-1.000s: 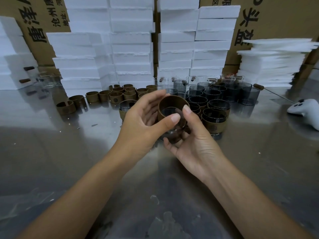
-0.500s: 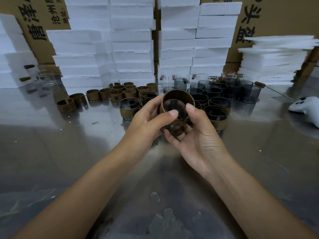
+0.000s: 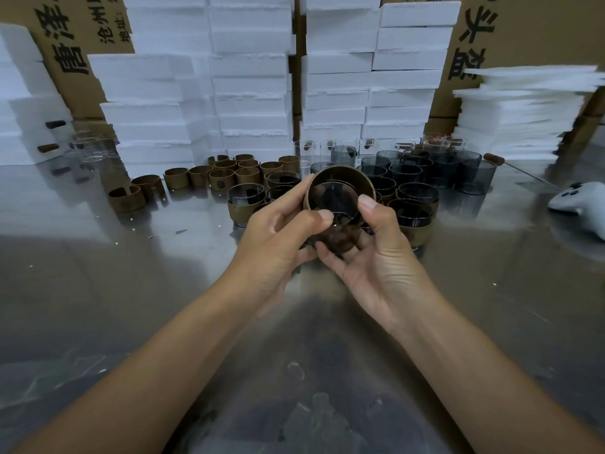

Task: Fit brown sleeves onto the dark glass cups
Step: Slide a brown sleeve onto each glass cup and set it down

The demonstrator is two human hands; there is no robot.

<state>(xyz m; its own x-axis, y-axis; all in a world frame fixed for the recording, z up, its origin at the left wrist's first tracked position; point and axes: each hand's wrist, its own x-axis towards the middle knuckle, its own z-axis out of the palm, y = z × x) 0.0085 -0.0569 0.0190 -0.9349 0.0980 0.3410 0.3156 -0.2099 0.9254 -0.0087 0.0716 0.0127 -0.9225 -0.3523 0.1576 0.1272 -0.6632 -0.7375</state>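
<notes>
Both hands hold one dark glass cup (image 3: 335, 204) above the table, tilted toward me, with a brown sleeve (image 3: 340, 174) ringing its far end. My left hand (image 3: 281, 231) grips the sleeve and cup from the left, thumb across the front. My right hand (image 3: 373, 253) cups the glass from below and the right, thumb on its rim. Behind them stand several sleeved cups (image 3: 245, 204), bare dark cups (image 3: 471, 172) and loose brown sleeves (image 3: 222, 176).
White foam blocks (image 3: 248, 80) and cardboard boxes (image 3: 523, 31) wall off the back. A stack of thin foam sheets (image 3: 520, 109) sits at the right, a white controller (image 3: 579, 201) beside it. Clear glasses (image 3: 88, 149) stand at the far left on the shiny metal table (image 3: 98, 290).
The cup and sleeve have risen slightly and tipped more toward me. My thumbs have shifted on the rim while the sleeve sits around the glass.
</notes>
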